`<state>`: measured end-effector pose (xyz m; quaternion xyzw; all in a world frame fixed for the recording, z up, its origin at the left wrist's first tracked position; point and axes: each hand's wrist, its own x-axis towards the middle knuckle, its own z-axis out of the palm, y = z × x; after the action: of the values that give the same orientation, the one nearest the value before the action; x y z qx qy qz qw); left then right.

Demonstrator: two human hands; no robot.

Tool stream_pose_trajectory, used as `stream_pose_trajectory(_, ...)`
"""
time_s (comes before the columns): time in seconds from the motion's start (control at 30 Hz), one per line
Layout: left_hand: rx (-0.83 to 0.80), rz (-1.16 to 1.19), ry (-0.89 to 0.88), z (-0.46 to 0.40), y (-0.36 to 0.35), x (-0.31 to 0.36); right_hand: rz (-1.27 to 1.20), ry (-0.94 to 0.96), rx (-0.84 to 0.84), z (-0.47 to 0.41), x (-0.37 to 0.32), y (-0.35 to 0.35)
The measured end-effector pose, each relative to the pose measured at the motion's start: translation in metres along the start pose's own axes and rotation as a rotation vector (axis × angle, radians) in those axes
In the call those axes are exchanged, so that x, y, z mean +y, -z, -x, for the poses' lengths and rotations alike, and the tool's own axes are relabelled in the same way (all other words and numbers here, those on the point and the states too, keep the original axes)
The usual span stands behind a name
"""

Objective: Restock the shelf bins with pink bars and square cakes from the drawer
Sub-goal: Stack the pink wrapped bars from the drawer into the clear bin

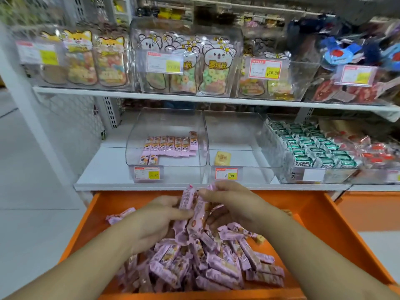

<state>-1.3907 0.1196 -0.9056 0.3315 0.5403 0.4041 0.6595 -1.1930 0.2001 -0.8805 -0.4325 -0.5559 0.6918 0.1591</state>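
Both hands, left hand (158, 221) and right hand (229, 204), clamp a loose bunch of pink bars (194, 208) at frame centre; slippery wrappers could slide back into the drawer (313, 213).

Pink bars (207, 265) heaped in orange drawer (320, 215), several lifted. Left bin (138, 135) holds one row; right bin (255, 135) one yellow square cake (222, 158).
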Motion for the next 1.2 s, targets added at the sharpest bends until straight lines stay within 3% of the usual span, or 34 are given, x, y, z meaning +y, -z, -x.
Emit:
stream_pose_trajectory(0.1,0.022,0.050,0.003,-0.003,0.010,0.001,-0.037,-0.011,-0.068,-0.005,-0.003,0.006)
stream_pose_trajectory(0.27,0.009,0.160,0.006,-0.015,0.013,0.012,0.124,0.027,0.020,-0.015,-0.008,0.013)
stream_pose_trajectory(0.5,0.132,0.028,-0.030,-0.034,0.020,0.010,0.199,0.045,0.135,-0.039,-0.010,0.013)
stream_pose_trajectory(0.7,0.191,-0.053,-0.028,-0.027,0.018,0.014,0.037,0.118,0.189,-0.043,-0.014,0.010)
stream_pose_trajectory(1.0,0.375,0.108,-0.058,-0.020,0.027,0.015,-0.296,0.166,0.254,-0.032,-0.020,0.011)
stream_pose_trajectory(1.2,0.277,0.167,-0.099,-0.009,0.014,0.022,0.003,0.161,0.183,-0.031,-0.002,-0.013)
